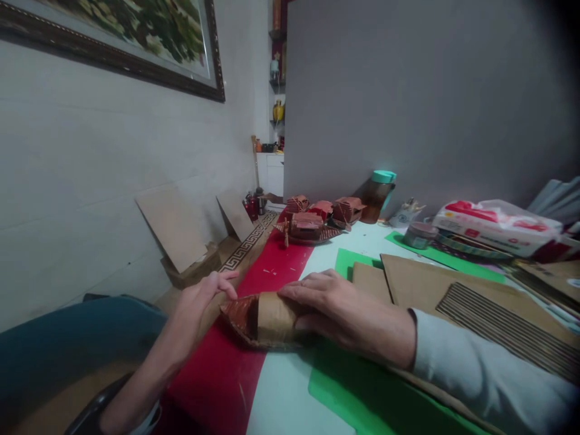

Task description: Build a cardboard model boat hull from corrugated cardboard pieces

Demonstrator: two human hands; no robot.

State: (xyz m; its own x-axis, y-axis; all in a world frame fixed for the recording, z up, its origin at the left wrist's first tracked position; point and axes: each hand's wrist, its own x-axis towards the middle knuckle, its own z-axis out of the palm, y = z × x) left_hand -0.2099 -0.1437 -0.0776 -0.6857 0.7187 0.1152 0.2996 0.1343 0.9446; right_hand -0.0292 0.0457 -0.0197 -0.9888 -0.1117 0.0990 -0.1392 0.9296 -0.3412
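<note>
A small model boat with a reddish-brown hull lies across the table in front of me. Its arched canopy is of plain tan cardboard. From the right, my right hand grips the canopy, with the fingers over its top and the thumb at its near side; the boat's right end is hidden behind this hand. My left hand is at the boat's left tip, fingers stretched out and apart, one fingertip touching or just above the rim. Nothing shows in the left hand.
Several finished model boats stand at the back. Behind them is a brown bottle with a teal lid. Cardboard sheets, a corrugated piece, a small jar and a tissue pack lie right. A teal chair stands left.
</note>
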